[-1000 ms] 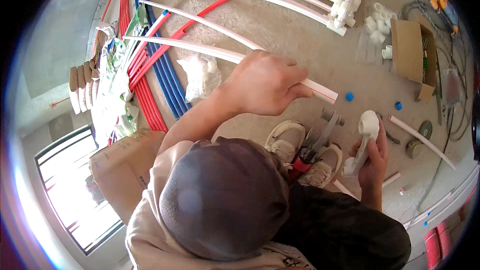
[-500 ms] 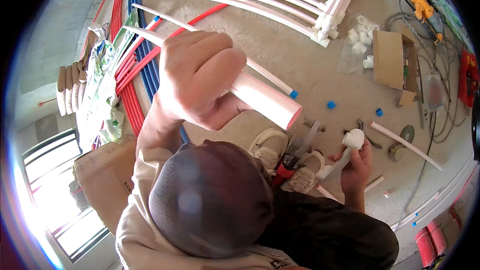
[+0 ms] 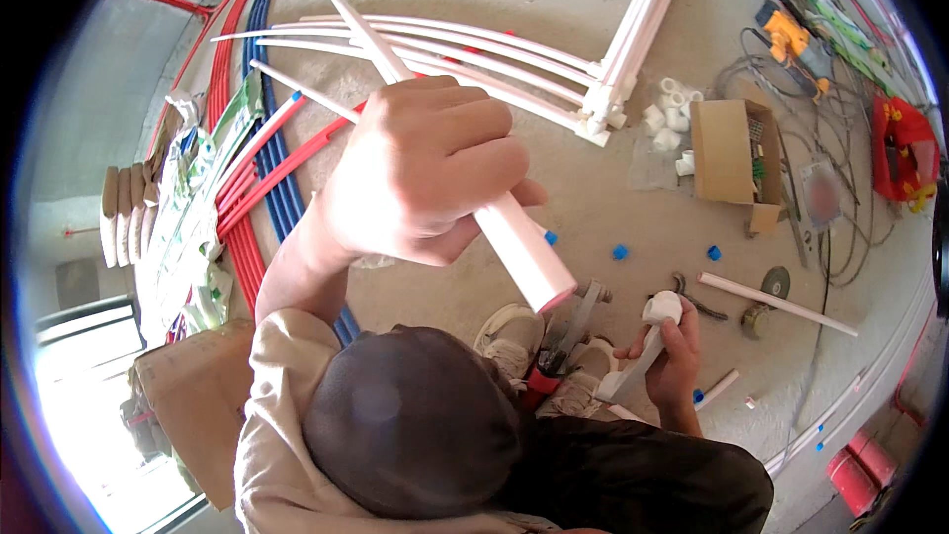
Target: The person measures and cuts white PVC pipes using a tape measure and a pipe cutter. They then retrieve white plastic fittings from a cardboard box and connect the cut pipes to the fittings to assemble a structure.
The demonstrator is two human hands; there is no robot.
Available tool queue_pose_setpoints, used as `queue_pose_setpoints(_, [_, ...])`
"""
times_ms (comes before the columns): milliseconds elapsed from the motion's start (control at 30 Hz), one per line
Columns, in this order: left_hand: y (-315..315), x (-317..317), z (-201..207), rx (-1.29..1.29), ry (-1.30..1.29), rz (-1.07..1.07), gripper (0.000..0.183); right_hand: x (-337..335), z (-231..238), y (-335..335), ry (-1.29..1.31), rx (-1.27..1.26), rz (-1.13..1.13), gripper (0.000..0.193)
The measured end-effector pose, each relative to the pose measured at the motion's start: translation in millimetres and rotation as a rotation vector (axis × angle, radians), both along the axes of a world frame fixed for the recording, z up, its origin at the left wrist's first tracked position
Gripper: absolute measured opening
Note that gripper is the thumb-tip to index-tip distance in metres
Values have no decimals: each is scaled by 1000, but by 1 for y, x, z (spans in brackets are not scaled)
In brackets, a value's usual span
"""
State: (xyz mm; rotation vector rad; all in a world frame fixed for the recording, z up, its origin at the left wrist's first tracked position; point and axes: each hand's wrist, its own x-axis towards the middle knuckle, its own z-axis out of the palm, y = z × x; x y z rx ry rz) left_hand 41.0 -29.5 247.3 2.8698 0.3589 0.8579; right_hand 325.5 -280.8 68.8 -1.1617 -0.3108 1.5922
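Observation:
My left hand (image 3: 425,173) is wrapped round a long white pipe (image 3: 519,252), raised in front of me. The pipe's near end, with a pinkish rim, points down and right; its other end runs up and away to the left. My right hand (image 3: 677,361), lower right, grips a white pipe fitting (image 3: 661,309) with a pale strip-like piece (image 3: 633,368) running down-left from it. Whether the two are joined I cannot tell. Between my shoes (image 3: 511,338) stands a tool with a red part (image 3: 539,386) and grey metal plates (image 3: 590,305), near the pipe's end.
White pipes (image 3: 474,57) joined by fittings lie on the concrete floor, beside red and blue pipe runs (image 3: 272,124). To the right are loose white fittings (image 3: 672,117), a cardboard box (image 3: 722,153), a yellow power tool (image 3: 788,35), cables, blue caps (image 3: 620,252) and a tape roll (image 3: 775,284).
The whole view has shifted. My left hand has swung the held pipe to a steeper angle, its far end now further right. My right hand keeps its hold on the fitting.

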Motion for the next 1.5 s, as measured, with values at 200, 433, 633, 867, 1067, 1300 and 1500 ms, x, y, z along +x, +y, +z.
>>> queue_pose_setpoints(200, [-13,8,3,-103,-83,166,32,-1,4,-2,4,-42,-21,45])
queue_pose_setpoints(433, [-15,7,13,-133,-82,192,34,-4,0,-5,-4,-39,-22,46])
queue_pose_setpoints(633, [-18,10,12,-123,-96,177,39,-3,1,-4,-19,-35,-33,44])
queue_pose_setpoints(867, [-15,12,5,-168,-46,103,37,-2,-1,-5,-30,-52,-26,44])
queue_pose_setpoints(1067, [-12,15,-7,-387,84,33,34,-4,1,-2,-20,-87,-23,46])
queue_pose_setpoints(1300, [-5,22,-20,-519,188,-134,37,-2,-4,-6,-14,-124,-34,47])
queue_pose_setpoints(1500, [2,29,-34,-665,619,-152,37,-2,-6,-3,-20,-120,-27,45])
